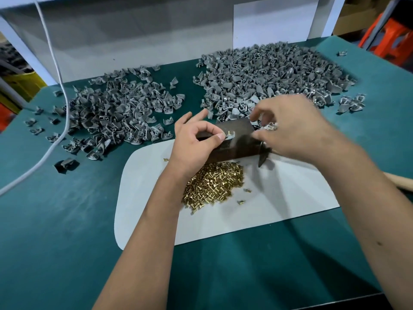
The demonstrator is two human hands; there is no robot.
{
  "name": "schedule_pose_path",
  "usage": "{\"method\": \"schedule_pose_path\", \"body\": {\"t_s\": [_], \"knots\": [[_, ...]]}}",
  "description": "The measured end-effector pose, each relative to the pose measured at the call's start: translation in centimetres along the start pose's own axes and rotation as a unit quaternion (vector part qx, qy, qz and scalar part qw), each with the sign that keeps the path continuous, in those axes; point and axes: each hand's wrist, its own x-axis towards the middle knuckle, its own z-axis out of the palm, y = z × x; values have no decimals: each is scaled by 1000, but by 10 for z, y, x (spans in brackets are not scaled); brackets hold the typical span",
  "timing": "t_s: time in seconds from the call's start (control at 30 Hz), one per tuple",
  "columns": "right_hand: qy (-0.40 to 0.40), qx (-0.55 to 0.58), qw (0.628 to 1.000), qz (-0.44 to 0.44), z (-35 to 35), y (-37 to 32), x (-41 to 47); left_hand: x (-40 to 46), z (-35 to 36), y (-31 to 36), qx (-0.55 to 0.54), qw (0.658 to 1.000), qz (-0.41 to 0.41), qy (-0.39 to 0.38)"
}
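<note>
A dark metal block (237, 139) stands on a white mat (156, 198) in the middle of the green table. My left hand (194, 142) pinches a small grey metal part (230, 135) with a brass pin in it and holds it against the top of the block. My right hand (288, 126) hovers just right of the block with its fingers curled; blurred silvery parts (269, 126) show at the fingertips, and whether they are held I cannot tell. A heap of small brass rivets (214, 186) lies on the mat below my hands.
Two big heaps of grey metal parts cover the far table, one at the left (116, 113) and a larger one at the right (274, 74). A white cable (55, 63) runs down the left side. A wooden handle (400, 182) pokes in at the right edge. Orange stools (388, 39) stand beyond the table.
</note>
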Motion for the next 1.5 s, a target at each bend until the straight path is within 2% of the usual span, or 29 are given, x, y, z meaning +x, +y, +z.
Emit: {"method": "schedule_pose_path", "body": {"t_s": [0.07, 0.13, 0.23, 0.33, 0.4, 0.5, 0.6, 0.67, 0.77, 0.87, 1.03, 1.1, 1.2, 1.3, 1.4, 1.5], "knots": [[-13, -3, 996, -83, 9, -14, 4, 2, -1, 0, -5, 1000, 8, 5], [-8, -20, 992, -128, 18, -22, 9, 4, -2, -1, -16, 1000, 20, 10], [13, 14, 991, -133, 24, -24, 16, 8, -4, -6, -57, 998, 26, 27], [24, 32, 993, -108, 28, -24, 21, 12, -8, -13, -75, 991, 14, 108], [37, 32, 996, -80, 29, -22, 27, 16, -16, -22, -20, 982, 3, 190], [70, 23, 997, -16, 30, -19, 40, 17, -37, -40, 140, 951, 4, 274], [102, 45, 993, 49, 29, -16, 50, 15, -50, -54, 216, 939, -2, 267], [110, 65, 990, 52, 28, -20, 52, 15, -52, -60, 252, 936, 6, 244], [84, 70, 994, -18, 31, -40, 45, 18, -56, -62, 282, 933, 26, 221], [-13, 58, 989, -133, 40, -69, 29, 21, -60, -63, 283, 935, 28, 211], [-77, -6, 948, -310, 63, -110, 4, 21, -65, -65, 279, 940, 45, 193], [-89, -42, 938, -333, 72, -119, 0, 23, -68, -66, 237, 946, 37, 217], [-91, -75, 938, -325, 83, -127, 0, 20, -79, -65, 97, 950, -7, 298], [-80, -101, 942, -311, 90, -137, 4, 20, -89, -65, -48, 930, -75, 356], [-101, -105, 943, -301, 96, -145, 6, 18, -92, -63, -220, 895, -94, 377], [-125, -99, 944, -288, 98, -149, 7, 14, -92, -61, -288, 878, -94, 371]]}}
